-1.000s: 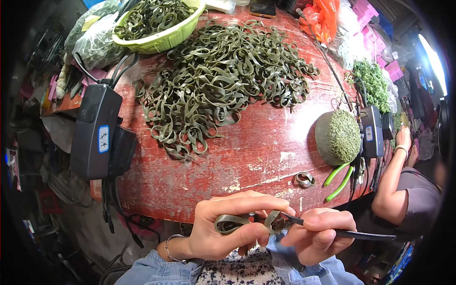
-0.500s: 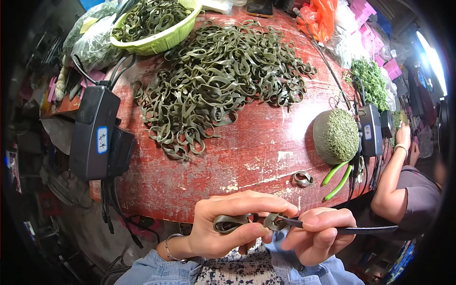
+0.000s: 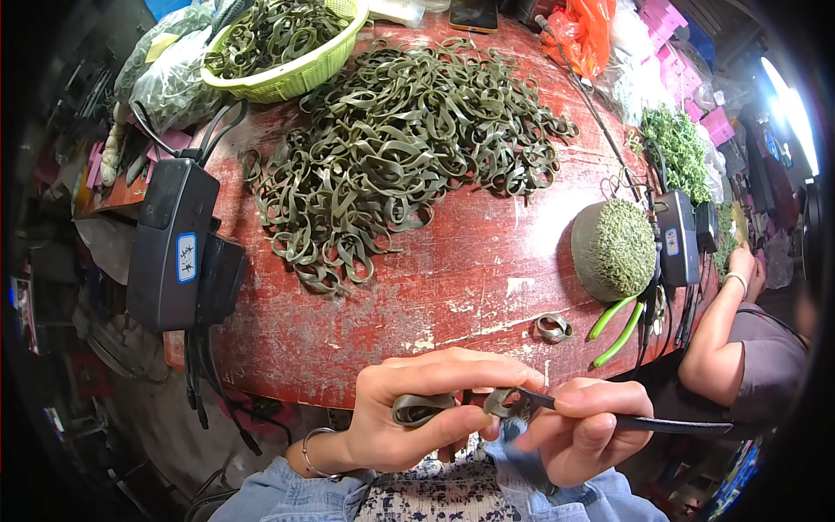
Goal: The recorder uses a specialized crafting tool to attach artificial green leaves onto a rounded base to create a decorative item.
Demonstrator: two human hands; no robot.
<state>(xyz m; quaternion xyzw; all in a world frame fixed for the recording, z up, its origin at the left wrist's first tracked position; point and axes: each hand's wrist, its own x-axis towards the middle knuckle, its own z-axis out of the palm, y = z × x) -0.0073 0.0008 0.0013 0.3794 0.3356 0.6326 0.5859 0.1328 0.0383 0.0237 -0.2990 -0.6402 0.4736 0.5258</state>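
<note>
In front of my body, my left hand (image 3: 409, 409) pinches a small olive-green rubber-like loop (image 3: 501, 402) between thumb and fingertips. A second dark green loop (image 3: 421, 410) is tucked in the curl of the same hand. My right hand (image 3: 596, 426) is closed round a slim black tool (image 3: 674, 425), whose long end sticks out to the right. Its narrow tip meets the pinched loop; whether it cuts or only touches cannot be made out. A loose ring (image 3: 553, 328) lies on the red table (image 3: 417, 296) beyond my hands.
A big heap of green loops (image 3: 409, 130) covers the table's middle, with a light-green basket (image 3: 287, 76) of more behind. At right stand a round block with green bits (image 3: 615, 250), green-handled pliers (image 3: 618, 333) and a black box (image 3: 677, 237). Another black device (image 3: 172, 244) stands left. A co-worker's arm (image 3: 722, 331) shows at right.
The tool's tip has shifted slightly against the pinched loop, which now looks more opened. My hands stay nearly in place. The co-worker's hand at right has moved slightly.
</note>
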